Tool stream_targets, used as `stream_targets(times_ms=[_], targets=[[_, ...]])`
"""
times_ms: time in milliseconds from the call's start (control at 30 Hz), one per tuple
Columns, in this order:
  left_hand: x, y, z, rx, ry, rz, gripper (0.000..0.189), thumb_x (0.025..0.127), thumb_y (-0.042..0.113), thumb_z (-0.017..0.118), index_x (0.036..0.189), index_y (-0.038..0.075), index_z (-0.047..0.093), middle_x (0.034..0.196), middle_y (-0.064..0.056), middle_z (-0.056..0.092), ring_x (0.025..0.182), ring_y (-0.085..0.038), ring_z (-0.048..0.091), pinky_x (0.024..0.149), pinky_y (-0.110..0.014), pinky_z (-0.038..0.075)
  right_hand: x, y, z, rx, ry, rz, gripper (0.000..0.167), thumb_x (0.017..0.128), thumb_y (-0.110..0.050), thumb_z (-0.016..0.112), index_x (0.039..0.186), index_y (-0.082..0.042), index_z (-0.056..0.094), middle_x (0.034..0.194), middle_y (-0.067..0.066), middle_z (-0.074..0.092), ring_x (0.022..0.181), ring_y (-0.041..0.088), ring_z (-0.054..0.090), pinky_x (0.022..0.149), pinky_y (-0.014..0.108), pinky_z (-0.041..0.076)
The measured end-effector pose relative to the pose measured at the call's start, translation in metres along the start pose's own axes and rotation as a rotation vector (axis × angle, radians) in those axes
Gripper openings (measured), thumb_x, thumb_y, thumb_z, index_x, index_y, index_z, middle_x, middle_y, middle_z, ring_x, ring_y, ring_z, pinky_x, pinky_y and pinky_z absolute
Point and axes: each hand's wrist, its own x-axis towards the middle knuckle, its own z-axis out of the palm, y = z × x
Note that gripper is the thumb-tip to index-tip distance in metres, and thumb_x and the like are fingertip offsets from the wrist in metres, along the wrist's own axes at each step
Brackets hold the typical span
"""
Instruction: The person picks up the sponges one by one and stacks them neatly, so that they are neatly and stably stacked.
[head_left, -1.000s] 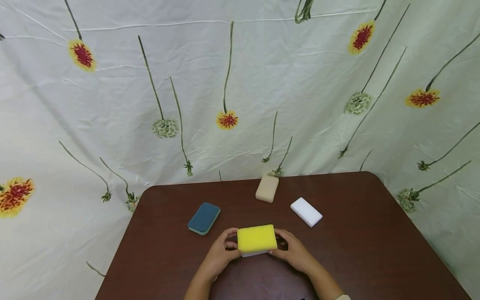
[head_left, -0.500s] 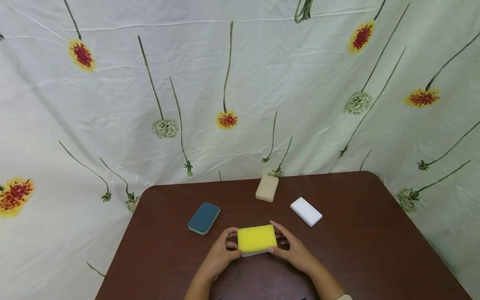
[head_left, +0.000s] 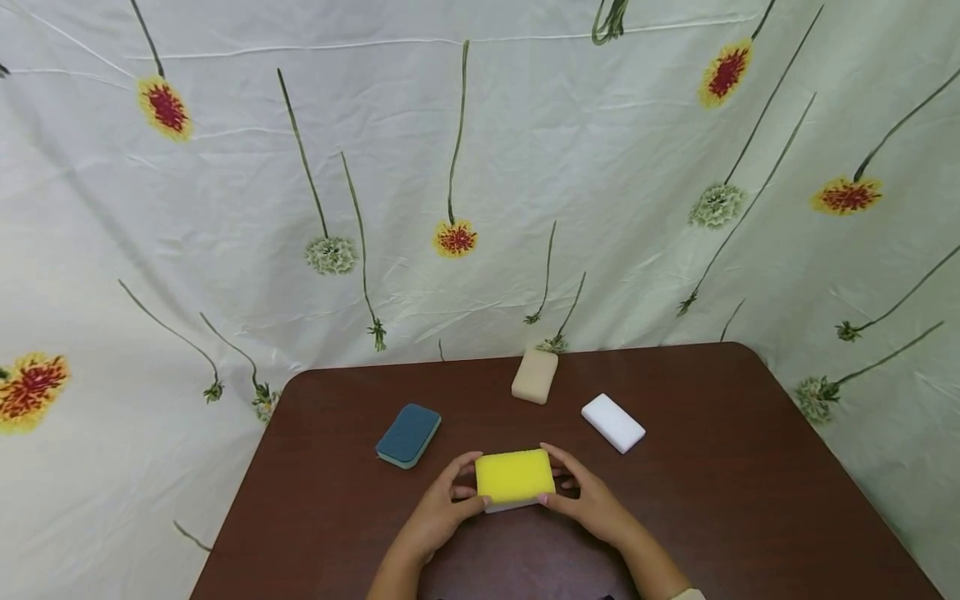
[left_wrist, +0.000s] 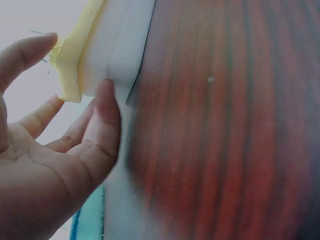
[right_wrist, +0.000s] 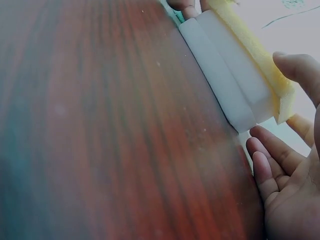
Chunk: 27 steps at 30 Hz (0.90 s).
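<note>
A yellow sponge [head_left: 515, 477] tops a stack in front of the person. Under it lie two white foam blocks [right_wrist: 220, 75], best seen in the right wrist view; the lower one meets the table. My left hand [head_left: 437, 510] holds the stack's left end, thumb at the near corner and fingers at the far side. At the right end my right hand [head_left: 595, 504] holds it likewise, its index finger along the yellow sponge's far corner. The lower fingers of both hands are beside the white blocks. In the head view the yellow sponge hides most of the white.
A blue sponge with a light green underside [head_left: 408, 435] lies beyond the left hand. Farther back are a beige sponge [head_left: 535, 376] by the table's far edge and a white foam block [head_left: 613, 423] to the right. A flowered curtain [head_left: 405, 192] hangs behind the brown table [head_left: 720, 467].
The right index finger has come up and out along the yellow sponge's far edge. The left fingertips have shifted slightly at their corner. The stack stays in place.
</note>
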Motion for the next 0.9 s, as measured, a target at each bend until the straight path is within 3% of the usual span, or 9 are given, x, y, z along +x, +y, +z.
stream_targets(times_ms=[367,667,900], targets=[[-0.0011,-0.0017,-0.003,-0.086,-0.027,-0.011,0.076,0.092,0.027,0.076,0.157,0.02,0.036,0.158,-0.019,0.034,0.115,-0.023,0.058,0.089,-0.037,0.055,0.0005,-0.0001,-0.0007,-0.003,-0.011,0.012,0.074,0.091,-0.032,0.076,0.155,-0.021,0.04,0.138,0.005,0.059,0.117,0.015,0.055,0.096,0.026,0.046],[-0.0026,0.0001,-0.001,-0.062,-0.01,-0.009,0.076,0.091,0.029,0.076,0.156,0.021,0.037,0.161,-0.022,0.032,0.125,-0.029,0.056,0.089,-0.038,0.055,0.0002,-0.0033,-0.0015,0.004,-0.017,0.014,0.076,0.092,-0.031,0.076,0.157,-0.018,0.038,0.139,0.008,0.059,0.115,0.013,0.056,0.096,0.025,0.047],[-0.0032,0.0012,0.0002,-0.074,-0.006,-0.003,0.077,0.091,0.027,0.077,0.156,0.019,0.038,0.159,-0.022,0.035,0.127,-0.031,0.055,0.09,-0.039,0.055,-0.0006,-0.006,-0.0007,0.008,-0.02,0.042,0.081,0.09,-0.032,0.078,0.158,-0.019,0.035,0.144,0.011,0.053,0.126,0.025,0.052,0.1,0.03,0.047]])
